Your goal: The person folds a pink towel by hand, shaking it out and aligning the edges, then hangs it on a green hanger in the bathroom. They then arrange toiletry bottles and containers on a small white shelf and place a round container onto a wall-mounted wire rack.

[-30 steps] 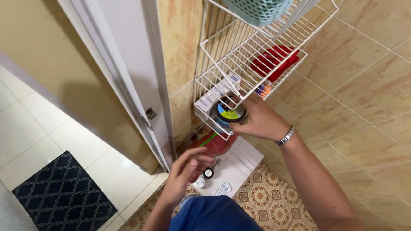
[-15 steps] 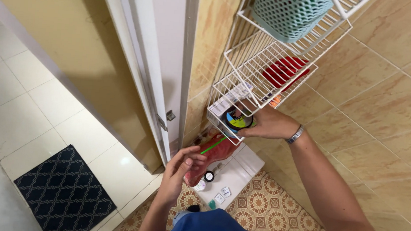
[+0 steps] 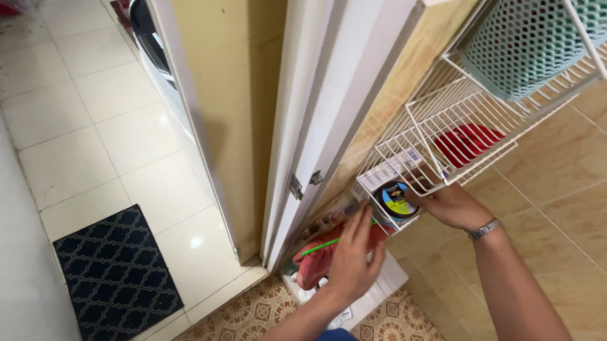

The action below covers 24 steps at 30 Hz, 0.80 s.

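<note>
Right hand: the right hand (image 3: 451, 204) is clenched around a round black spool (image 3: 396, 200) with a yellow and blue label, at the front edge of the lowest tier of a white wire rack (image 3: 456, 124); a metal watch band circles the wrist.
Left hand: the left hand (image 3: 354, 256), at 7 o'clock from the spool, has its fingers loosely curled with the tips just under the spool; whether its grip holds anything cannot be told.
Shelf: a small white box (image 3: 388, 175) lies just beside the spool at 11 o'clock; a red item (image 3: 468, 141) sits at 2 o'clock.
Above: a pale green perforated plastic basket (image 3: 533, 40).
Below: a red object (image 3: 316, 258) with a green stick.
Floor: glossy white tiles, a dark lattice-patterned mat (image 3: 115, 271) at 9 o'clock.
</note>
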Motion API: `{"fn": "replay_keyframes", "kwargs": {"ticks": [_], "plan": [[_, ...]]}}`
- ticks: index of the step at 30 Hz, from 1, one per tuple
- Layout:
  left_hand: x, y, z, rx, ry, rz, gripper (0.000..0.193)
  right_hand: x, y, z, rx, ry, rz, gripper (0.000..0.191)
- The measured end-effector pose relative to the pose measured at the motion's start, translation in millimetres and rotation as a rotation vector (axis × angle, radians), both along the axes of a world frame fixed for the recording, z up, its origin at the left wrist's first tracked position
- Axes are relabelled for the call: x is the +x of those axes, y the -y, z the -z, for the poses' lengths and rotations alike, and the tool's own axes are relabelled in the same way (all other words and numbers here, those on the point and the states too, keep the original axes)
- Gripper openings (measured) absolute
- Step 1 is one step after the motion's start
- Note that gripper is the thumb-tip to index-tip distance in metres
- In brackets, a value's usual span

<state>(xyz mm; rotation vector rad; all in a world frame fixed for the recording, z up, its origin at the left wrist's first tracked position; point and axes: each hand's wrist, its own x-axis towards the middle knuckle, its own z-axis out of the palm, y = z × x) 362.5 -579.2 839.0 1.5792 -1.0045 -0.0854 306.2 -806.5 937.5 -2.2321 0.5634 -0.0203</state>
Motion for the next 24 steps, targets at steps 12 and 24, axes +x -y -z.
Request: {"fn": "replay_keyframes", "kwargs": {"ticks": [12,24], "plan": [[7,34,17,-0.16,0.008,-0.121,0.042,-5,20,31,-0.074,0.028,-0.115,0.036],[10,48,37,-0.172,-0.008,-0.195,0.038,-4,10,29,-0.247,0.05,-0.093,0.033]]}}
